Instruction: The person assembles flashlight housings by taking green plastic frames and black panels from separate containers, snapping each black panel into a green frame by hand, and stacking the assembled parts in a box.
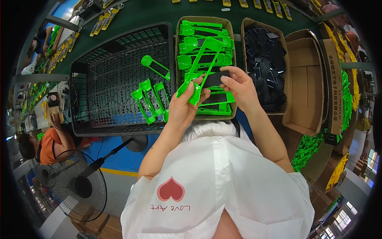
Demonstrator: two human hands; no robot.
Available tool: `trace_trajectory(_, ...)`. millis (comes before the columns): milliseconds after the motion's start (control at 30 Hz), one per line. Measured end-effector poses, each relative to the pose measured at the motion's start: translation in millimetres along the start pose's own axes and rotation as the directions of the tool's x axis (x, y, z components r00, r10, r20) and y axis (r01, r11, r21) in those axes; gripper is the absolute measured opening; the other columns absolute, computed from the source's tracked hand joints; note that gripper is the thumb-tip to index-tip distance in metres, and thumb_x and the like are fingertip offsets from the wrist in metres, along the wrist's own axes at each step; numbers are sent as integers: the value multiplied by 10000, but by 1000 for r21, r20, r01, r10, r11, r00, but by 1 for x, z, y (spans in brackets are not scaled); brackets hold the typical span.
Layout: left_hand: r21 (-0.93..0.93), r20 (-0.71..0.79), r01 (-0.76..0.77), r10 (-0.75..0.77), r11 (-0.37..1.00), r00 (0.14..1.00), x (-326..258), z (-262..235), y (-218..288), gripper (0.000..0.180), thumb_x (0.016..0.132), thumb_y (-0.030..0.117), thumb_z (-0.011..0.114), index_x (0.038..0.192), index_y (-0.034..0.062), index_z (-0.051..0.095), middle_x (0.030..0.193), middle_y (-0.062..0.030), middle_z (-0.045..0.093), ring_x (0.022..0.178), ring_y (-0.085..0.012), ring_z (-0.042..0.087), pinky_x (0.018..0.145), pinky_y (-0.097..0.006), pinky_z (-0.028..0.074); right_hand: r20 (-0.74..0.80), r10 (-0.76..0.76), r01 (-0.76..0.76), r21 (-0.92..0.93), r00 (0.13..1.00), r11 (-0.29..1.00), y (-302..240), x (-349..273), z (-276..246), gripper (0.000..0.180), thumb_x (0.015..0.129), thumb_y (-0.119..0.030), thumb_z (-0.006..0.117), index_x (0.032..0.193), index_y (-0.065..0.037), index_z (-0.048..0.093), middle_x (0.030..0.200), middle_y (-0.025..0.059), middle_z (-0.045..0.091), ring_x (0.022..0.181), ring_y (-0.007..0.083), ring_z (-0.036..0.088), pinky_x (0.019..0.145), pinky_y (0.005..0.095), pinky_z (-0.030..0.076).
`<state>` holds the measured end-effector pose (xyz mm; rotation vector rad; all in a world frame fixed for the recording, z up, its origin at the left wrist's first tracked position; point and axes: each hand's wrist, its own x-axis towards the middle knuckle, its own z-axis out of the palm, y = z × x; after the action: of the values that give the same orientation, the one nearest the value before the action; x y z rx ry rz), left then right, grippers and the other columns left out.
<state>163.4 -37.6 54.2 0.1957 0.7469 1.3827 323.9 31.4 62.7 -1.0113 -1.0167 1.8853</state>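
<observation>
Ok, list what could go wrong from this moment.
1. The long green plastic frame is gripped only at its lower end by the left hand; its free end reaches over the cardboard box of stacked green frames and might snag them.
2. The right hand pinches the black piece by its edge; it could slip.

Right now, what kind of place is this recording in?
Most likely a factory assembly line. The left hand holds a green plastic frame over a cardboard box of identical frames, beside a box of black parts, a black crate and a green workbench.
</observation>
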Motion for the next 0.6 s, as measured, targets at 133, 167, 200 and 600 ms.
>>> trace_trajectory(133, -20, -23, -15, 15, 1000, 1000, -3, 4, -1, 308, 861, 193, 473, 1064, -38, 485, 1137, -142, 480, 860, -232, 561, 781, -342, 456, 50, -56, 61, -92, 997, 994, -5, 0, -2, 268, 770, -17, 563, 1028, -50, 502, 799, 13, 538, 668, 62, 465, 598, 184, 363)
trace_trajectory(167, -24, -26, -17, 17, 1000, 1000, -4, 6, -1, 308, 861, 193, 473, 1064, -38, 485, 1137, -142, 480, 860, -232, 561, 781, -342, 456, 80, -75, 84, -109, 994, 990, -6, 0, -3, 273, 772, -6, 558, 1035, -44, 493, 798, 8, 537, 663, 61, 457, 597, 183, 361)
trace_trajectory(200, -14, -34, -18, 18, 1000, 999, -5, 8, 1, 310, 860, 193, 475, 1064, -40, 485, 1133, -143, 482, 861, -232, 561, 782, -342, 456, 82, -72, 81, -111, 994, 990, -7, -1, -3, 273, 772, -6, 558, 1035, -44, 493, 798, 8, 537, 663, 61, 457, 597, 183, 361)
trace_trajectory(600, 146, 48, -75, 69, 986, 996, -10, 4, 7, 312, 857, 196, 480, 1015, -70, 514, 1099, -140, 510, 839, -222, 571, 789, -334, 452, 124, -239, 269, -488, 963, 830, -35, -14, -9, 119, 806, -72, 484, 862, -26, 579, 760, 85, 567, 619, 127, 534, 538, 211, 397)
